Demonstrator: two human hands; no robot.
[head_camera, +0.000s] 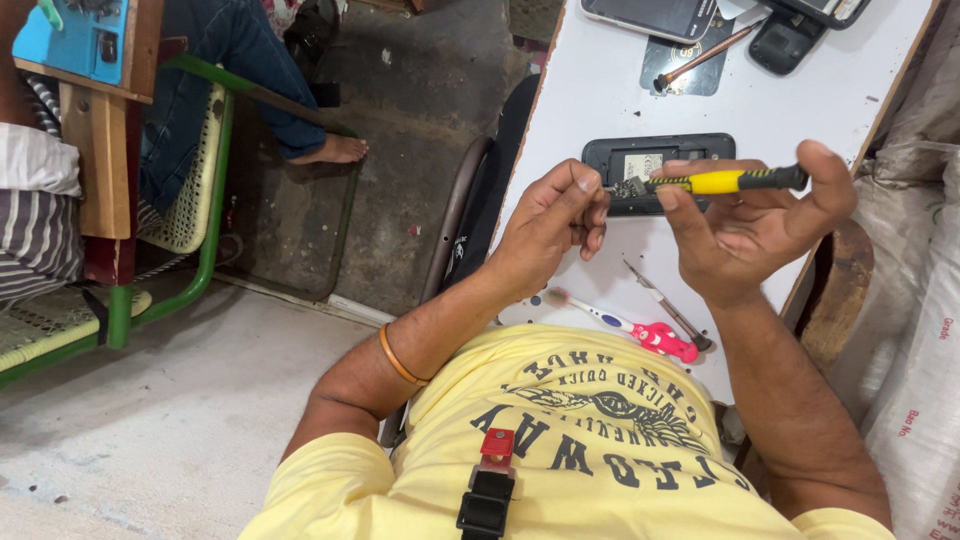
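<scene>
Yellow-handled screwdriver with black grip bands (735, 180) up off the table and lying nearly level, long axis running left to right across the view, black butt end out past the thumb on the right, metal tip aimed left. Gripped in the right hand (745, 230), fingers curled under the handle and thumb (832, 180) pressed over the far end (a firm pinch, not a loose rest). Handle bright yellow with dark ribbing near both ends, short shaft barely showing. At the tip, a small grey metal part (630, 187), too small to make out in detail, pinched in the closed fingertips of the left hand (550, 225), thin orange-brown bangle (398, 358) on that wrist. Both hands hovering just above a black opened mobile phone body (658, 160) lying flat on the white tabletop (600, 90). Nearer the yellow printed T-shirt (570, 440), a toothbrush with a white neck and pink handle (625, 328) and slim metal tweezers (665, 305) on the table, just beside each other. Farther up the table, a copper-shafted tool (705, 57) resting across a dark flat panel (690, 62), more dark phone pieces (785, 40) at the edge. Off to the left, another person's bare foot (335, 150) on the concrete floor beside a green metal chair frame (215, 210).
</scene>
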